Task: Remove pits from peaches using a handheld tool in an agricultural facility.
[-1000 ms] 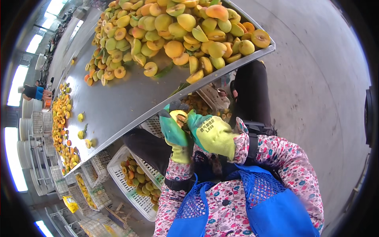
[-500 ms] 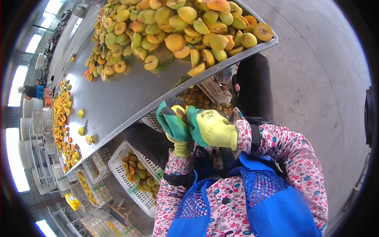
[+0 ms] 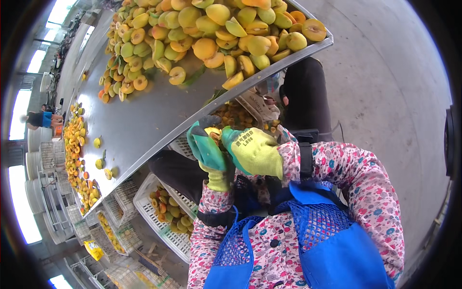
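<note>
My left hand (image 3: 208, 150), in a green and yellow coated glove, is closed round a yellow apricot (image 3: 213, 132) just off the table's near edge. Pressed close against the same fruit is my right hand (image 3: 253, 150), gloved alike, with its fingers curled. Whether those fingers also hold a small tool is hidden. Ahead on the metal table (image 3: 144, 113) lies a large heap of apricots (image 3: 192, 36), many cut in half, some with the pit showing.
Under the table edge sits a container of fruit pieces or pits (image 3: 236, 115) beside a printed bag (image 3: 257, 103). A white crate (image 3: 144, 204) of apricots stands at my left. More fruit (image 3: 74, 144) lines the table's far left side. Stacked crates (image 3: 115, 226) and a person (image 3: 41, 119) are beyond.
Both hands remain together at the fruit, the right one turning slightly and shifting a little left. The view has moved slightly.
</note>
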The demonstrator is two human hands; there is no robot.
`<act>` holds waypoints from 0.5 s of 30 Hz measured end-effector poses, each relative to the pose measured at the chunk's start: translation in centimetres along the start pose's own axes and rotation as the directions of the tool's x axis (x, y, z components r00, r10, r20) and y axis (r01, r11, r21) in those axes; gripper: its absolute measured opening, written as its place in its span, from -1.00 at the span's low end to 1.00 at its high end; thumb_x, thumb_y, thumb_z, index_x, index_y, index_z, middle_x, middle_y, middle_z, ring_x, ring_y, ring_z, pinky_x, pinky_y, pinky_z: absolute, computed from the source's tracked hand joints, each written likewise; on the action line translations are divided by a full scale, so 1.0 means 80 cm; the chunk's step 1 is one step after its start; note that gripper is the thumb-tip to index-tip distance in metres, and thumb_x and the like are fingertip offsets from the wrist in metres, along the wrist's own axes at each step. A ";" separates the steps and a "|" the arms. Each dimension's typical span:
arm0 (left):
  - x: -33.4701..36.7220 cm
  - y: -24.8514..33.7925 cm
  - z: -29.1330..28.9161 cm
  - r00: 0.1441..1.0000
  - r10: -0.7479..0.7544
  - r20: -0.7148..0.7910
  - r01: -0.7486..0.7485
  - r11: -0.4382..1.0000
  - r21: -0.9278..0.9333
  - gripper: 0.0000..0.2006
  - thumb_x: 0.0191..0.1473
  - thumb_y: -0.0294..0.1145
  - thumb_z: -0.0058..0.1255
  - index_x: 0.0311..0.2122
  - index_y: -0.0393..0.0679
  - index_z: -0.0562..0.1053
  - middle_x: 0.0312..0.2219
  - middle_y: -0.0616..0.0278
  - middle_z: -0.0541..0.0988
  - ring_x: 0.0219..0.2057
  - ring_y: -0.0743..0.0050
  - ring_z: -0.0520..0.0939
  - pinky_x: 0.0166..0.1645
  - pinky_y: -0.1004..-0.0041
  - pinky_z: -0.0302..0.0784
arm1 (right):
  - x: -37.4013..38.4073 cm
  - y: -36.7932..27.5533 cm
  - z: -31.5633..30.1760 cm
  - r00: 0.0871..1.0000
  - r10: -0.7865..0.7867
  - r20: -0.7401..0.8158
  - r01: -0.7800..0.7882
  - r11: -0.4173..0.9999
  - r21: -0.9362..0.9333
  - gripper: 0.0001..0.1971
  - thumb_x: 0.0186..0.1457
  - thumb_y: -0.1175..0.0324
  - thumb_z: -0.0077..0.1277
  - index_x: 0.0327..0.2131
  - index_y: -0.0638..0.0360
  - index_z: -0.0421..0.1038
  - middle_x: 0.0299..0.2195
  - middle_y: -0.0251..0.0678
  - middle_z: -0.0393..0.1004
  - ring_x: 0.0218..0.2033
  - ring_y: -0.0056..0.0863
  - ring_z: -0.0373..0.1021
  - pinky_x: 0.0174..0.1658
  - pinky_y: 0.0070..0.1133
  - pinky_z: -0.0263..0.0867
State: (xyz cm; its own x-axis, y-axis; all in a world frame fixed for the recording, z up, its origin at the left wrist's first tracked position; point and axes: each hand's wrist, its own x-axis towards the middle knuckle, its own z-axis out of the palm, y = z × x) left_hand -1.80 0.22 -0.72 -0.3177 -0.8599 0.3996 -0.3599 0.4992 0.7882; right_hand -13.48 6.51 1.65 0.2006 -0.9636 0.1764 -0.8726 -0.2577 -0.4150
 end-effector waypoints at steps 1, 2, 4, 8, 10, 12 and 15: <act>0.001 0.001 -0.001 0.994 -0.103 -0.027 0.097 0.983 -0.155 -0.68 0.02 -0.39 0.00 -0.16 -0.38 0.31 -0.29 0.01 0.46 -0.28 0.19 0.49 -0.19 0.32 0.42 | 0.005 -0.005 -0.005 0.997 0.061 0.046 -0.063 0.997 0.048 -0.70 -0.13 0.35 -0.03 -0.31 0.37 0.36 -0.55 -0.24 0.38 -0.71 -0.41 0.30 -0.66 -0.47 0.26; 0.004 -0.001 -0.004 0.984 -0.176 0.006 0.172 0.956 -0.239 -0.71 0.06 -0.34 -0.04 -0.20 -0.36 0.33 -0.32 0.04 0.47 -0.31 0.25 0.51 -0.22 0.35 0.44 | 0.005 -0.008 -0.014 0.988 0.076 0.135 -0.078 0.997 0.008 -0.66 -0.15 0.35 0.02 -0.27 0.39 0.38 -0.59 -0.25 0.40 -0.74 -0.39 0.31 -0.69 -0.47 0.25; 0.012 -0.004 -0.011 0.950 -0.289 0.120 0.313 0.888 -0.337 -0.71 0.13 -0.23 -0.13 -0.27 -0.32 0.36 -0.40 0.10 0.50 -0.39 0.38 0.53 -0.30 0.41 0.47 | -0.001 -0.005 -0.004 0.978 -0.027 -0.206 0.018 0.999 -0.047 -0.84 -0.22 0.40 0.03 -0.49 0.25 0.38 -0.66 -0.34 0.32 -0.77 -0.45 0.27 -0.77 -0.46 0.11; 0.042 0.012 -0.021 0.942 -0.244 0.229 0.311 0.890 -0.334 -0.60 0.19 -0.09 -0.22 -0.33 -0.30 0.42 -0.56 0.22 0.52 -0.55 0.48 0.54 -0.43 0.52 0.49 | -0.001 0.003 0.029 0.993 0.009 -0.122 -0.013 0.999 -0.029 -0.90 -0.25 0.42 0.05 -0.60 0.19 0.35 -0.70 -0.37 0.30 -0.78 -0.45 0.27 -0.77 -0.44 0.10; 0.050 0.022 -0.021 0.934 -0.260 0.247 0.349 0.814 -0.464 -0.61 0.18 -0.12 -0.19 -0.32 -0.33 0.43 -0.55 0.19 0.53 -0.55 0.46 0.54 -0.42 0.51 0.49 | 0.000 0.000 0.015 0.997 0.037 -0.063 -0.034 0.998 0.051 -0.86 -0.22 0.39 0.04 -0.55 0.23 0.35 -0.70 -0.35 0.31 -0.78 -0.44 0.29 -0.75 -0.43 0.13; 0.050 0.018 -0.017 0.983 -0.052 0.178 0.095 0.965 -0.243 -0.61 0.19 -0.15 -0.19 -0.33 -0.37 0.43 -0.53 0.13 0.54 -0.55 0.45 0.54 -0.41 0.51 0.50 | -0.002 -0.001 0.012 0.999 0.050 -0.016 -0.049 0.997 0.065 -0.82 -0.19 0.37 0.03 -0.50 0.28 0.34 -0.70 -0.34 0.32 -0.77 -0.43 0.30 -0.73 -0.43 0.16; 0.052 0.004 -0.020 0.959 0.075 0.273 -0.017 0.977 -0.211 -0.62 0.18 -0.18 -0.18 -0.34 -0.38 0.45 -0.52 0.12 0.56 -0.55 0.48 0.53 -0.40 0.54 0.48 | -0.003 -0.004 0.013 1.000 0.019 0.025 -0.019 1.000 -0.014 -0.75 -0.15 0.34 0.01 -0.41 0.34 0.33 -0.69 -0.31 0.33 -0.76 -0.42 0.33 -0.70 -0.43 0.20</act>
State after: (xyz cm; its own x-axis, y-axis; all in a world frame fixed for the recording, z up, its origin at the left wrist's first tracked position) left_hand -1.84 -3.34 1.92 -0.5715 -0.7579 0.3147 -0.1616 0.4799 0.8623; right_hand -12.81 6.76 0.82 0.1952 -0.9698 0.1461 -0.8825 -0.2387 -0.4052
